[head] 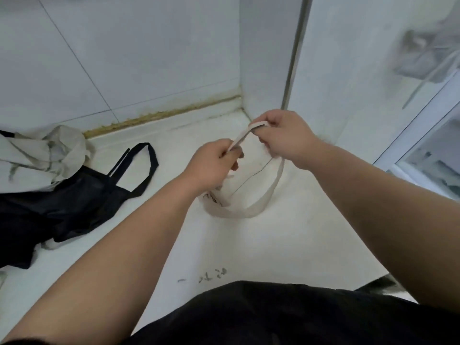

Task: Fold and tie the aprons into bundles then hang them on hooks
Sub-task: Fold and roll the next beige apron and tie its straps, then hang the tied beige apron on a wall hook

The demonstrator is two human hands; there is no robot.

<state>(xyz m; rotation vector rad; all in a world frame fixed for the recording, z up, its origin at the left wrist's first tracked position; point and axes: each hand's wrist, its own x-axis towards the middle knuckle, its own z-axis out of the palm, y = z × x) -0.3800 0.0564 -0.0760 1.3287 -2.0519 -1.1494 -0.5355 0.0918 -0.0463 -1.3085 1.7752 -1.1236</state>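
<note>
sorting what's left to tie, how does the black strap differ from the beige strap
The black strap lies flat on the counter, untouched; the beige strap is held up, pinched by the left hand and right hand. The black strap is dark, the beige strap pale. Both form loops.

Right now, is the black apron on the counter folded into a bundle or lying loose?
Loose. The black apron lies crumpled and spread on the white counter, its strap loop sprawled out, nothing tied around it.
</note>
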